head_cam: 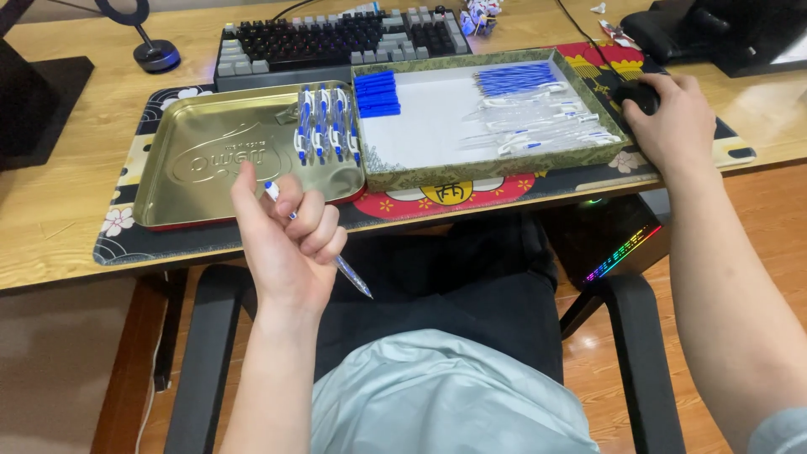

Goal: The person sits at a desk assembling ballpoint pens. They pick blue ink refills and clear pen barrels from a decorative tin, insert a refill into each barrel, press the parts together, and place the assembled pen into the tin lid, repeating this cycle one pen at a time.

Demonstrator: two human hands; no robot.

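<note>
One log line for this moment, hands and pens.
left hand: holds blue pen | right hand: on black mouse | gold tray: finished pens

Single head-worn view, looking steeply down from close above, over lap and desk edge (59, 223)

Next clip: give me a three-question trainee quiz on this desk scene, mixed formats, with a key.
1. True or false: the left hand holds a blue-and-white pen.
2. What does the right hand rest on? A) keyboard B) black mouse C) gold tin tray
3. Fill in: the finished pens lie in a row in the ____ tray.

Key:
1. True
2. B, the black mouse
3. gold tin tray; the loose parts sit in the white-lined box.
</note>
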